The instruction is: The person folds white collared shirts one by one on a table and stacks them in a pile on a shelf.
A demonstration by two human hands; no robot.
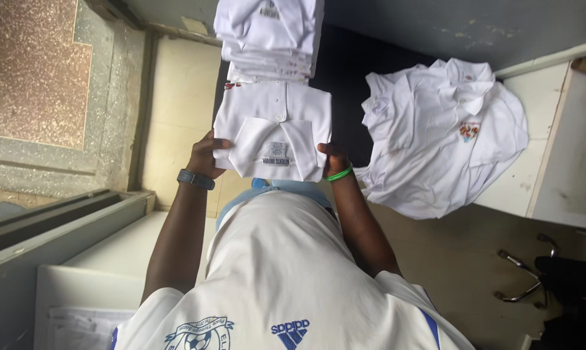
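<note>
Head view: left hand [205, 157] and right hand [333, 159], fingers closed, grip folded white shirt [273, 129] by opposite edges.

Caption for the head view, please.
Both hands, left hand and right hand, hold a folded white polo shirt before a folded stack.

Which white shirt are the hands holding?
The neatly folded white polo shirt, gripped at its sides by the left hand and right hand. The folded shirt stack sits beyond it; the unfolded shirt pile lies loose alongside.
</note>
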